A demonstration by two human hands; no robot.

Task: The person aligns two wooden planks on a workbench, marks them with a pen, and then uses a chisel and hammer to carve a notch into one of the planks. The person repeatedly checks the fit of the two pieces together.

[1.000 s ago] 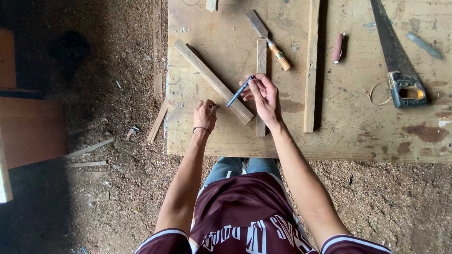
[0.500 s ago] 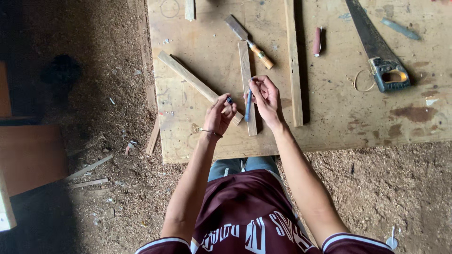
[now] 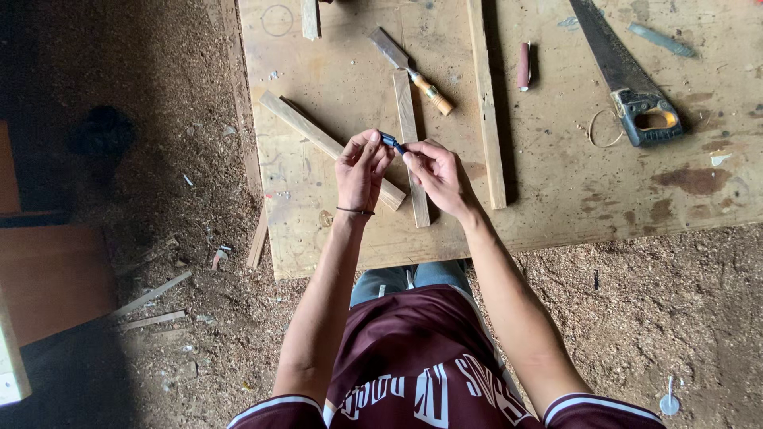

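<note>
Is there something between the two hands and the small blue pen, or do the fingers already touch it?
Nothing visible stands between them. The left hand and the right hand both pinch the small blue pen directly, above the wooden strips on the plywood board.

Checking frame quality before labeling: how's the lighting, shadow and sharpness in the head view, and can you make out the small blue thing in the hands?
Head view: even, soft daylight on the plywood board, no glare; the left edge falls into deep shadow. Hand saw and chisel read sharp. The blue pen, pinched between left hand and right hand, is small and slightly soft.
</note>
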